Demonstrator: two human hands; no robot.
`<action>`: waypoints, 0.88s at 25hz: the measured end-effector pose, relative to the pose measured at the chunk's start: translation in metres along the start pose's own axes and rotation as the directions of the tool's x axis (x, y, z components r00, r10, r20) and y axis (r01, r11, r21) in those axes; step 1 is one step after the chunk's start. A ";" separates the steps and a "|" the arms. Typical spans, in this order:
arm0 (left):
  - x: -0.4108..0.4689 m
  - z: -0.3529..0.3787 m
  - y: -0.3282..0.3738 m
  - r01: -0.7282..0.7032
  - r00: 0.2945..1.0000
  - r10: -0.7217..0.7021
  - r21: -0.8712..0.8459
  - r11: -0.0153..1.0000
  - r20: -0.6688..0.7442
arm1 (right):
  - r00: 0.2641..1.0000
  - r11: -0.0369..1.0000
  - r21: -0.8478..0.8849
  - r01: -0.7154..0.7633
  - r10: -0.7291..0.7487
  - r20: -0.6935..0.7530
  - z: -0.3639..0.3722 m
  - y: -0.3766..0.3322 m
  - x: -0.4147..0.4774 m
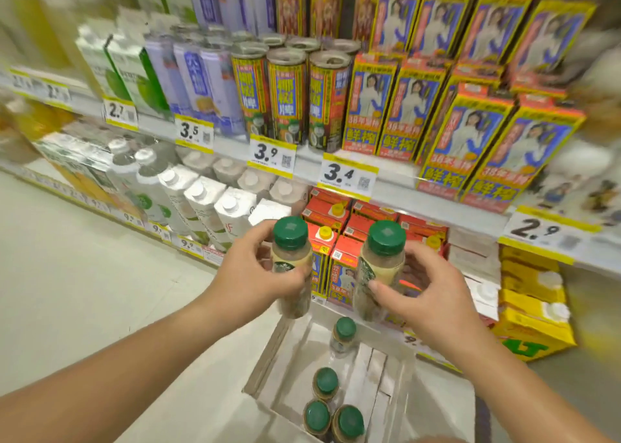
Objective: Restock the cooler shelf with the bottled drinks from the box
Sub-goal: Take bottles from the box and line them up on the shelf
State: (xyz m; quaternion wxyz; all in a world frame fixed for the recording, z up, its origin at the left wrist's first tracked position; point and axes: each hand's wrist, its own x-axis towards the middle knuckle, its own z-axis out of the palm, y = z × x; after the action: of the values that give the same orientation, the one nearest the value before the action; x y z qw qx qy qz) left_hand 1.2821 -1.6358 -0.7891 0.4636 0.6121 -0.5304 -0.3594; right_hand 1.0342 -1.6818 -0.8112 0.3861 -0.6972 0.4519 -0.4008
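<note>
Left hand (255, 274) grasps one green-capped clear plastic drink bottle (291, 267); right hand (426, 294) grasps a second bottle (381, 267), both above the open white cardboard box (268, 352). Four remain boxed. Risk: fingertip grips slipping; striking the red cartons (336, 220) on shelf entry.

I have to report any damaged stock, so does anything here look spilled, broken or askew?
Nothing stands out. Both held bottles, in the left hand and right hand, are capped and upright; the four in the box stand upright too.
</note>
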 end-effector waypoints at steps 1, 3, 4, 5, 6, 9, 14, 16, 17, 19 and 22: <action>0.005 -0.004 0.023 -0.045 0.999 0.045 -0.003 0.999 -0.003 | 0.999 0.999 0.012 0.036 -0.036 -0.028 -0.010 -0.020 0.008; 0.013 -0.012 0.072 -0.128 0.992 0.128 -0.003 0.992 -0.020 | 0.992 0.995 0.030 0.099 -0.096 -0.086 -0.031 -0.062 0.021; 0.017 -0.014 0.097 -0.158 0.987 0.158 0.000 0.987 -0.025 | 0.987 0.991 0.042 0.125 -0.120 -0.104 -0.042 -0.082 0.027; 0.020 -0.017 0.121 -0.181 0.983 0.181 0.004 0.983 -0.035 | 0.983 0.987 0.052 0.150 -0.143 -0.116 -0.053 -0.100 0.033; 0.025 -0.019 0.147 -0.209 0.976 0.209 0.005 0.978 -0.052 | 0.976 0.982 0.052 0.182 -0.174 -0.133 -0.066 -0.120 0.038; 0.038 -0.028 0.220 -0.324 0.941 0.328 0.052 0.945 -0.085 | 0.931 0.952 0.052 0.302 -0.282 -0.230 -0.106 -0.172 0.053; 0.056 -0.030 0.334 -0.460 0.878 0.463 0.058 0.886 -0.124 | 0.845 0.892 0.051 0.448 -0.405 -0.350 -0.173 -0.241 0.072; 0.070 -0.025 0.376 -0.474 0.862 0.479 0.070 0.878 -0.167 | 0.825 0.882 0.028 0.471 -0.429 -0.368 -0.204 -0.270 0.078; 0.079 -0.021 0.395 -0.490 0.850 0.496 0.080 0.868 -0.176 | 0.818 0.881 0.007 0.474 -0.437 -0.374 -0.220 -0.283 0.081; 0.097 -0.005 0.427 -0.506 0.834 0.516 0.100 0.856 -0.194 | 0.806 0.884 -0.018 0.467 -0.434 -0.401 -0.252 -0.301 0.090; 0.119 0.024 0.456 -0.509 0.828 0.512 0.077 0.857 -0.229 | 0.805 0.903 -0.008 0.429 -0.387 -0.450 -0.286 -0.304 0.106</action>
State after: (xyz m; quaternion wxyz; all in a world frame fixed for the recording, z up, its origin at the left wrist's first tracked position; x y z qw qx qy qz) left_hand 1.1366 -1.7605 -0.3583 0.5997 0.4901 -0.6165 -0.1418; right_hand 0.9004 -1.7425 -0.4067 0.2107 -0.6498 0.3474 -0.6424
